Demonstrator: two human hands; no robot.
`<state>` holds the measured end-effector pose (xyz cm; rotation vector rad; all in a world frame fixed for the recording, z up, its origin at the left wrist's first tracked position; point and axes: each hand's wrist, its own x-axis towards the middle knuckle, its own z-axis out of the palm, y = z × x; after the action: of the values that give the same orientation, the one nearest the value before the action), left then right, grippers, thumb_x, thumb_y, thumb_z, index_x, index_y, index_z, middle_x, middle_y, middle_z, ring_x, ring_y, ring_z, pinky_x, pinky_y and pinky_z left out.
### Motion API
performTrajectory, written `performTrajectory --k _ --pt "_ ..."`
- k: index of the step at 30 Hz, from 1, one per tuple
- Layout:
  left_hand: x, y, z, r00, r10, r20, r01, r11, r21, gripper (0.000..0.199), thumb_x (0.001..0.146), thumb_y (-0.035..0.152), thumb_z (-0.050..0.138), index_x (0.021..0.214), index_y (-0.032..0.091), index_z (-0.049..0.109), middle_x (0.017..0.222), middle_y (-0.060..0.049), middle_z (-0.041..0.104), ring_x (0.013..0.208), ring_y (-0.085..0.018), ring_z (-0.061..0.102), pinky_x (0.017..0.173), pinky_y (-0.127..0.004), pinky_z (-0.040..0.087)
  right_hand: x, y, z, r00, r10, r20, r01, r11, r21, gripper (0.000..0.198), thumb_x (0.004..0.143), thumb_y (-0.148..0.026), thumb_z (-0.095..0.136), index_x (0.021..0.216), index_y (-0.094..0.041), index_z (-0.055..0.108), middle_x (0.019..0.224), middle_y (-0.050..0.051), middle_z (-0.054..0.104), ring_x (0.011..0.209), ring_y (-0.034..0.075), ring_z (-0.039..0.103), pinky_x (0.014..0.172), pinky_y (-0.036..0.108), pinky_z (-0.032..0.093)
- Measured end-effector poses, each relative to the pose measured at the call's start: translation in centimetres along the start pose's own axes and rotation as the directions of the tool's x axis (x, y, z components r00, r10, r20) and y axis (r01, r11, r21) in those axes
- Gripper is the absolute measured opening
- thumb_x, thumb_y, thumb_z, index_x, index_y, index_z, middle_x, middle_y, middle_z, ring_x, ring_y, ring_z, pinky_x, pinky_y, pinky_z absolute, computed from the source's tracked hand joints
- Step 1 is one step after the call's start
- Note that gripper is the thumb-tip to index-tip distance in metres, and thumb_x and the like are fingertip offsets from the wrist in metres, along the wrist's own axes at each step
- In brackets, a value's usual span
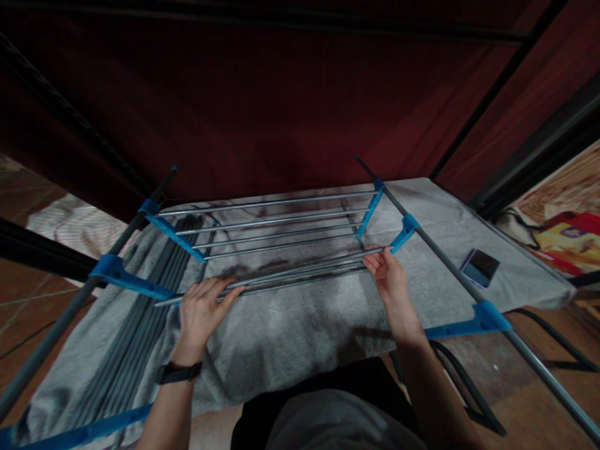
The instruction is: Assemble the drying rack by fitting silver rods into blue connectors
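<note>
My left hand (204, 307), with a dark band on its wrist, is closed round the left part of some thin grey metal tubes (300, 272). The left end of one tube sticks out past the hand, near a blue plastic bracket (135, 282). At the other end, my right hand (385, 270) pinches the tubes beside another blue bracket (404, 234). How far the tube ends sit in either bracket I cannot tell. Both brackets belong to a partly assembled rack, whose far section has several crossbars (272, 220) between two side poles (438, 253).
A bundle of loose grey tubes (135, 334) lies at the left on the grey cloth (300, 337). A phone (480, 269) rests on the right. Two more blue brackets (469, 322) (89, 431) stick inward close to me. Behind the rack hangs a dark red panel (290, 106).
</note>
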<state>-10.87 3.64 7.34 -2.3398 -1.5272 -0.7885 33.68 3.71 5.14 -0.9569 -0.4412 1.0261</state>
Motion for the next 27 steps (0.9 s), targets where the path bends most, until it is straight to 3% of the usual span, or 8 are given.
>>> performTrajectory --k 2,4,7,9,11,14,27 --pt "0.1 0.2 -0.6 1.000 0.024 -0.001 -0.024 1.000 -0.001 0.038 0.100 0.055 0.056 0.101 0.021 0.074 0.094 -0.006 0.079 0.087 -0.025 0.071 0.079 -0.036 0.046 -0.3 0.4 -0.6 0.994 -0.059 -0.095 0.048 0.993 -0.106 0.026 0.089 -0.051 0.073 0.087 -0.025 0.069 0.081 0.001 0.073 0.076 0.018 0.070 0.080 0.034 0.060" --pt "0.2 0.4 -1.2 0.999 0.035 0.004 -0.035 0.999 0.009 0.039 0.100 0.055 0.055 0.101 0.021 0.074 0.094 -0.006 0.079 0.088 -0.025 0.071 0.079 -0.037 0.046 -0.5 0.6 -1.3 0.960 -0.194 -0.201 0.147 0.963 -0.227 0.020 0.090 -0.046 0.071 0.090 -0.027 0.069 0.085 -0.001 0.072 0.080 0.018 0.069 0.083 0.034 0.059" --pt "0.4 0.6 -1.9 0.999 0.042 0.005 -0.043 0.999 0.031 0.038 0.100 0.054 0.055 0.099 0.021 0.074 0.091 -0.006 0.078 0.085 -0.025 0.070 0.078 -0.037 0.045 -0.5 0.1 -2.2 0.849 -0.449 -0.278 0.309 0.850 -0.427 0.020 0.088 -0.039 0.070 0.106 -0.030 0.067 0.112 -0.001 0.071 0.106 0.019 0.066 0.103 0.037 0.054" --pt "0.5 0.7 -2.2 0.999 0.042 0.010 -0.043 0.998 0.045 0.038 0.100 0.054 0.055 0.098 0.021 0.074 0.089 -0.006 0.077 0.083 -0.025 0.069 0.077 -0.038 0.044 -0.5 -0.5 -2.4 0.813 -0.537 -0.223 0.368 0.772 -0.519 0.033 0.087 -0.035 0.068 0.120 -0.030 0.066 0.133 0.001 0.066 0.124 0.021 0.060 0.117 0.042 0.044" --pt "0.5 0.8 -2.5 0.999 0.034 0.019 -0.035 0.998 0.055 0.038 0.100 0.054 0.054 0.098 0.022 0.074 0.087 -0.006 0.077 0.083 -0.026 0.069 0.077 -0.038 0.044 -0.4 -1.0 -2.2 0.843 -0.524 -0.124 0.388 0.751 -0.534 0.042 0.087 -0.033 0.066 0.129 -0.029 0.065 0.141 0.003 0.063 0.132 0.022 0.056 0.122 0.045 0.038" --pt "0.5 0.9 -2.7 0.999 0.021 0.027 -0.022 0.998 0.057 0.039 0.100 0.055 0.053 0.096 0.022 0.074 0.087 -0.007 0.076 0.082 -0.026 0.068 0.077 -0.039 0.044 -0.4 -1.4 -1.7 0.887 -0.460 -0.043 0.384 0.787 -0.483 0.046 0.086 -0.033 0.065 0.131 -0.027 0.067 0.139 0.006 0.067 0.132 0.024 0.059 0.122 0.047 0.039" --pt "0.7 0.5 -2.8 0.998 0.008 0.065 -0.014 0.995 0.096 0.045 0.100 0.059 0.048 0.093 0.024 0.075 0.089 -0.007 0.077 0.080 -0.026 0.070 0.074 -0.038 0.047 -0.1 -0.7 -2.1 0.892 -0.447 -0.065 0.366 0.799 -0.476 0.055 0.082 -0.030 0.066 0.138 -0.028 0.064 0.138 0.006 0.069 0.128 0.024 0.064 0.120 0.048 0.042"
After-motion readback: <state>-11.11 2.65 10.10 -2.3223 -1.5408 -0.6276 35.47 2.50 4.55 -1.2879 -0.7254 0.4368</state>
